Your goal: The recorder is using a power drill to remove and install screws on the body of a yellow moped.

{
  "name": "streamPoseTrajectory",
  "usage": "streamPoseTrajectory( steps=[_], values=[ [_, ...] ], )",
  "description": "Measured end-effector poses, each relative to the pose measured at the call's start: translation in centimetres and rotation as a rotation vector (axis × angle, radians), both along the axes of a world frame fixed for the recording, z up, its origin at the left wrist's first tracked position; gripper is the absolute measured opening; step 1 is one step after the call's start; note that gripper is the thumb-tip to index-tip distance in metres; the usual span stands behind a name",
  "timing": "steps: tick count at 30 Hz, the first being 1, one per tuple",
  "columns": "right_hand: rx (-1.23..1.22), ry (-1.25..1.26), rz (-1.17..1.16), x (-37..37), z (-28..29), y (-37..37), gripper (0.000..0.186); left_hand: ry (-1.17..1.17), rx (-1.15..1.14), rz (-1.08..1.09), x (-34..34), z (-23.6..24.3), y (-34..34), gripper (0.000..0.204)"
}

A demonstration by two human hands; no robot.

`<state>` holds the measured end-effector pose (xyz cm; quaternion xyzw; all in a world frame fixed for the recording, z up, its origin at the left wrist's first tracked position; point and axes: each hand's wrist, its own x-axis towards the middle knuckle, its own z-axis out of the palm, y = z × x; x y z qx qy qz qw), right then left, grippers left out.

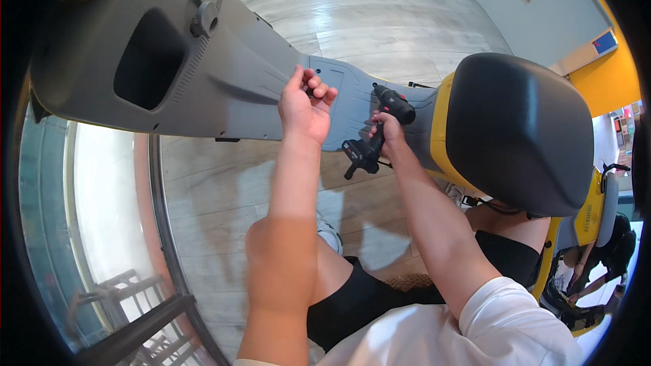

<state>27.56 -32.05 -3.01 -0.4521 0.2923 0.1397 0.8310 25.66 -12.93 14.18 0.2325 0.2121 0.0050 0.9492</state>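
My right hand (386, 130) is wrapped round the grip of a black cordless drill (397, 106). The drill's tip points up and left, onto or just above the grey footboard (349, 74) of an electric scooter; I cannot tell whether it touches a screw. Palm up, my left hand (306, 105) hovers over the footboard's left part. Its fingers are curled in, with something small and dark between them, too small to name. The scooter's grey front panel (237, 88) stretches to the left, and its black seat (522, 129) is at the right.
An open storage pocket (150, 59) and a knob (205, 19) are on the front panel. A glass door frame (159, 217) stands at the left. Another yellow scooter (590, 213) and a person in dark clothes (614, 251) are at the far right.
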Motion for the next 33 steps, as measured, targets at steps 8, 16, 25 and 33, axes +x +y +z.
streamPoseTrajectory(
  steps=[8, 16, 25, 33],
  values=[
    [0.171, -0.057, 0.031, -0.5, -2.2, -1.4, 0.025, -0.012, 0.042, -0.022, 0.1, -0.5, -0.8, 0.02],
    [0.245, -0.142, 0.03, -1.1, -1.5, -1.2, 0.025, 0.012, 0.077, -0.049, 0.6, -1.1, -1.4, 0.02],
    [-0.21, -0.211, 0.05, -4.6, -2.9, -0.8, 0.022, 0.028, 0.1, -0.06, 1.9, -2.4, -1.6, 0.02],
    [-0.323, -0.131, 0.096, -1.1, -0.5, -0.7, 0.021, 0.031, 0.1, -0.092, 2.5, -2.7, -2.6, 0.02]
  ],
)
